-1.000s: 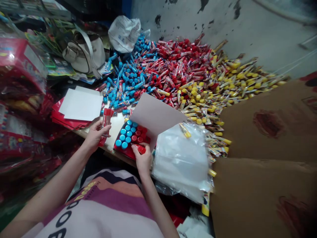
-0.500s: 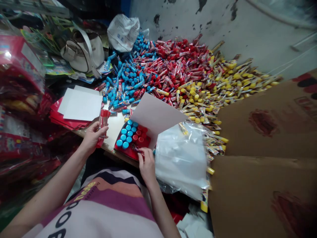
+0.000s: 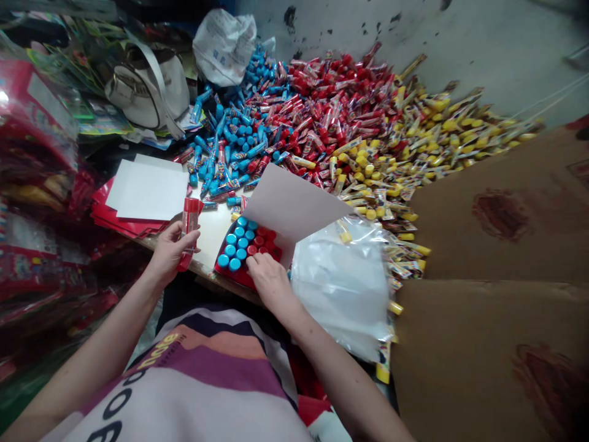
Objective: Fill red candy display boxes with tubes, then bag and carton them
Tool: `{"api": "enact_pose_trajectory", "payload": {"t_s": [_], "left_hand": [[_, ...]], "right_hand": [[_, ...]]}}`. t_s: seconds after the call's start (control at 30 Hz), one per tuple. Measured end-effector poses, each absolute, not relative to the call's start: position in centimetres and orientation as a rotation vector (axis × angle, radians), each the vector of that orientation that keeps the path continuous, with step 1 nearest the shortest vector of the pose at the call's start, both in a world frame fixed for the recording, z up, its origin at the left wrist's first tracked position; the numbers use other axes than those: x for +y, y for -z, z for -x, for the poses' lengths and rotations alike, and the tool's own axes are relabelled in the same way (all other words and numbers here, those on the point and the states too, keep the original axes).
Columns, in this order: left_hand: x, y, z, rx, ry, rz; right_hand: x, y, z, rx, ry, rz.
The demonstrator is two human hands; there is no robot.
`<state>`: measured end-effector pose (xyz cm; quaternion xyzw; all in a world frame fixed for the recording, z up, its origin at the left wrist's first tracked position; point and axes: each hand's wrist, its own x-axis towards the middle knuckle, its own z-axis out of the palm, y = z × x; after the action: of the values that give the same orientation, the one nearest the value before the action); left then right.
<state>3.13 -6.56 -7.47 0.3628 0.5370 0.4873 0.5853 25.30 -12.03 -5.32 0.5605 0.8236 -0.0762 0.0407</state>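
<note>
Your left hand [image 3: 171, 255] is closed around a red tube [image 3: 189, 232], fingers wrapped about its lower half. The tube stands nearly upright, tilted slightly, with its end showing below your grip. Your right hand [image 3: 270, 277] rests over the near side of a red tray [image 3: 231, 274], its fingers [image 3: 254, 263] bent down and touching the rows of caps. You can't tell whether they are pinching anything. The tray sits on a pale board and holds blue caps [image 3: 237, 242] on the left and red caps [image 3: 263, 242] on the right, packed side by side. A sheet of card [image 3: 288, 202] leans up from the tray's far edge, tilted, and a clear plastic bag [image 3: 340, 282] lies just beside your right hand. Beyond them spreads a heap of wrapped tubes, blue [image 3: 225, 132], red [image 3: 322, 104] and yellow [image 3: 442, 132], sorted by colour and running up to a stained wall [image 3: 460, 43]. To your left, white sheets lie on a stack of red card [image 3: 147, 191]. Farther back sit a white handbag [image 3: 147, 89] and a crumpled plastic bag [image 3: 223, 48]. Brown cardboard flaps [image 3: 497, 245] fill the right side.
</note>
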Motion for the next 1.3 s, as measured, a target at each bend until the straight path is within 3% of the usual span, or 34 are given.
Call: {"api": "enact_pose_trajectory", "payload": {"t_s": [0.27,0.5,0.67,0.87,0.93,1.13,1.3], "left_hand": [[-6.8,5.8,-4.0,1.204,-1.032,-0.949],[-7.9,3.8,-5.5,1.154,-0.92,-1.626],[-8.9,3.3,-7.2,1.227,-0.886,-2.032],[-9.2,4.2,-7.3,1.284,-0.948,-1.802],[-8.9,4.2,-6.6,1.31,-0.968,-1.705],[-7.9,3.9,-4.4,1.366,-1.055,-1.515],[-8.4,3.7,-4.4,1.311,-1.02,-1.314]], "right_hand": [[-11.7,6.4,-24.2,2.449,0.447,-1.738],[-11.8,1.5,-26.1,2.711,1.146,-2.493],[-11.5,-0.3,-25.6,2.595,1.481,-2.474],[-14.1,2.4,-28.5,2.368,2.032,-2.628],[-15.2,3.3,-29.7,2.322,2.018,-2.692],[-16.6,5.4,-31.3,2.561,1.226,-2.692],[-16.0,4.8,-31.2,2.636,0.955,-2.668]]}}
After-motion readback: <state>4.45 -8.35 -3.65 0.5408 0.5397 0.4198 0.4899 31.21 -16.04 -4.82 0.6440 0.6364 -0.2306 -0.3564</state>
